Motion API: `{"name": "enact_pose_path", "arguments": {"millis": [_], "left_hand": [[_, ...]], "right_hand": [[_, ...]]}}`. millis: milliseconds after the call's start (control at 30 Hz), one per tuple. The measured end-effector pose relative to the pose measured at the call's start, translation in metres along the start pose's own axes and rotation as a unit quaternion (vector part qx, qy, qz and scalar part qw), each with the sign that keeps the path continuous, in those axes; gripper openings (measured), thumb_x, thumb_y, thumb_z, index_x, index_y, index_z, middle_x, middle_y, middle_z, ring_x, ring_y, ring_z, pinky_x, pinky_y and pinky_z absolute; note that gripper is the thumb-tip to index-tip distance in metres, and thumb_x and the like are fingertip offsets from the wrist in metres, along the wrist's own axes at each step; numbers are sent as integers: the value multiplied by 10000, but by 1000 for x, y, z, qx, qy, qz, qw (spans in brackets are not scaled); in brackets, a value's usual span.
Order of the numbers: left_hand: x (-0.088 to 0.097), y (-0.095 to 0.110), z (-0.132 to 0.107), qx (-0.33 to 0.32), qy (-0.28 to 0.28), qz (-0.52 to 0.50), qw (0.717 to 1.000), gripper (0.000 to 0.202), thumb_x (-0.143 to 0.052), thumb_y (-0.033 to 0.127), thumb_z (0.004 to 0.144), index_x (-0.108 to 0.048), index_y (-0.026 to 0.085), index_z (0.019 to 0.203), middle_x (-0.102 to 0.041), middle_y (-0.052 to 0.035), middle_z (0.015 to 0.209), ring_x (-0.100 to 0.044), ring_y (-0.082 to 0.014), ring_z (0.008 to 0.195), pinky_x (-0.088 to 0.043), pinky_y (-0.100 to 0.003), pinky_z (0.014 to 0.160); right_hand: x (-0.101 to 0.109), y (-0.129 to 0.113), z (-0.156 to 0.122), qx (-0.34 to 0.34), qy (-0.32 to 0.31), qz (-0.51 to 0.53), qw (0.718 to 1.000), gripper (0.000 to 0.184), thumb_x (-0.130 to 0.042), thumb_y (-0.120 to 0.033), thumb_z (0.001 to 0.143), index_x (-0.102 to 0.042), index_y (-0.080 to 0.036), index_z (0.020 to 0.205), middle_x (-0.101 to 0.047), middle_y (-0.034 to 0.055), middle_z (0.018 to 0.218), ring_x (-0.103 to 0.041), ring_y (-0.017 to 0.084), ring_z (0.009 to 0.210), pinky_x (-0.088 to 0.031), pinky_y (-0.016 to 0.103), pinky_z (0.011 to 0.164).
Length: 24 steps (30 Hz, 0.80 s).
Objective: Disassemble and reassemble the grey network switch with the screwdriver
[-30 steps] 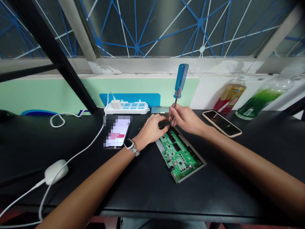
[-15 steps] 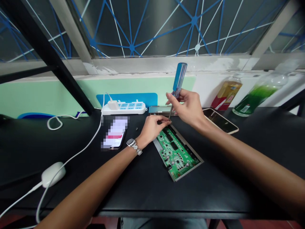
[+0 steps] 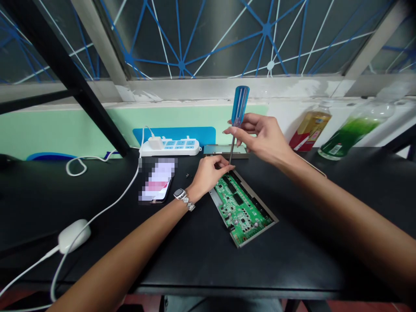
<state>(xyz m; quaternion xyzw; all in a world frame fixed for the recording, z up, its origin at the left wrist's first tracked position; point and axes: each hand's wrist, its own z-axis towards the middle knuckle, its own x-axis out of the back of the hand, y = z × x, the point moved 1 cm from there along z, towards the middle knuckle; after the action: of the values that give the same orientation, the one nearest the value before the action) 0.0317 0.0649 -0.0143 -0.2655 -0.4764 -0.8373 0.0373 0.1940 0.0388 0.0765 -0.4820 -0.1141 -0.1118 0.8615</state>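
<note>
My right hand (image 3: 264, 136) grips a screwdriver (image 3: 239, 104) with a clear blue handle, thumb and fingers closed round the handle's lower end. The screwdriver stands nearly upright, its metal shaft pointing down at the far end of a green circuit board (image 3: 243, 212). The board lies in a thin metal frame on the black table. My left hand (image 3: 209, 175), with a silver watch on the wrist, rests over the board's far corner. Its thumb and fingers pinch round the lower shaft; they hide the tip and whatever lies under it.
A lit phone (image 3: 157, 182) and some tiny dark screws (image 3: 188, 175) lie left of the board. Behind are a white power strip (image 3: 178, 147) and a flat metal piece (image 3: 224, 150). Bottles (image 3: 310, 128) stand back right; a white cable with an adapter (image 3: 74, 236) runs along the left.
My right hand has shifted slightly right, with its fingers loosened and re-set on the handle. The screwdriver stands a little more upright. My left hand and the board stay put.
</note>
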Motion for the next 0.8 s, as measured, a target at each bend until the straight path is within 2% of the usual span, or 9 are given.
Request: {"name": "enact_pose_path", "arguments": {"millis": [67, 200, 267, 333, 367, 500, 567, 667, 800], "left_hand": [[0, -1, 0, -1, 5, -5, 1000, 219, -739, 351, 811, -681, 157, 729, -714, -39, 740, -614, -144, 659, -453, -282, 619], [-1, -1, 0, -1, 9, -8, 1000, 214, -743, 349, 811, -678, 163, 728, -718, -39, 746, -616, -145, 659, -454, -282, 616], [-1, -1, 0, -1, 8, -5, 1000, 203, -745, 340, 809, -681, 165, 729, -721, -41, 749, -616, -147, 656, -454, -285, 613], [-1, 0, 0, 1, 9, -2, 1000, 192, -749, 328, 808, -685, 164, 731, -724, -45, 752, -623, -153, 661, -458, -289, 616], [0, 0, 0, 0, 8, 0, 1000, 191, -748, 327, 809, -688, 162, 735, -726, -49, 756, -631, -159, 671, -464, -293, 624], [5, 6, 0, -39, -9, 17, 999, 135, -724, 289, 838, -731, 168, 898, -756, -74, 940, -678, -200, 869, -498, -334, 778], [6, 9, 1, -49, -30, 12, 998, 129, -690, 254, 864, -741, 179, 956, -758, -72, 994, -679, -205, 925, -494, -346, 823], [4, 8, 4, -25, -36, -21, 999, 95, -696, 243, 855, -739, 159, 848, -755, -62, 874, -675, -187, 817, -490, -326, 754], [0, 3, 8, 13, 5, -28, 1000, 239, -784, 313, 770, -646, 142, 676, -662, -16, 669, -586, -143, 628, -424, -282, 597]], "right_hand": [[0, 0, 0, -9, 34, 1, 999, 407, -771, -486, 749, -655, -125, 897, -703, 72, 773, -616, 144, 606, -462, 257, 468], [-3, 0, -1, -6, -28, 20, 999, 362, -715, -454, 814, -676, -120, 947, -732, 122, 957, -638, 151, 669, -511, 291, 556], [-4, 2, -1, -19, 3, 14, 1000, 395, -746, -450, 784, -667, -122, 989, -735, 120, 940, -645, 163, 682, -507, 293, 555], [-3, 3, -2, -25, 57, 9, 998, 423, -777, -461, 749, -651, -123, 971, -729, 103, 820, -649, 177, 668, -502, 294, 537], [-3, 3, -2, -21, 62, 10, 998, 416, -773, -468, 752, -647, -125, 951, -723, 97, 787, -651, 181, 668, -506, 295, 536], [-2, -1, -2, 0, -41, 39, 998, 358, -684, -443, 842, -665, -119, 994, -735, 115, 946, -653, 162, 717, -536, 294, 584], [-3, 1, -3, -6, -47, 44, 998, 395, -699, -415, 833, -650, -122, 1093, -728, 111, 997, -648, 151, 715, -530, 280, 572], [-7, 13, -7, -30, -8, 20, 999, 419, -774, -375, 763, -640, -134, 1078, -714, 83, 909, -637, 148, 649, -488, 254, 472], [-15, 30, -13, -48, -15, 17, 999, 215, -726, -334, 802, -643, -139, 836, -666, 55, 748, -645, 159, 586, -511, 268, 456]]}}
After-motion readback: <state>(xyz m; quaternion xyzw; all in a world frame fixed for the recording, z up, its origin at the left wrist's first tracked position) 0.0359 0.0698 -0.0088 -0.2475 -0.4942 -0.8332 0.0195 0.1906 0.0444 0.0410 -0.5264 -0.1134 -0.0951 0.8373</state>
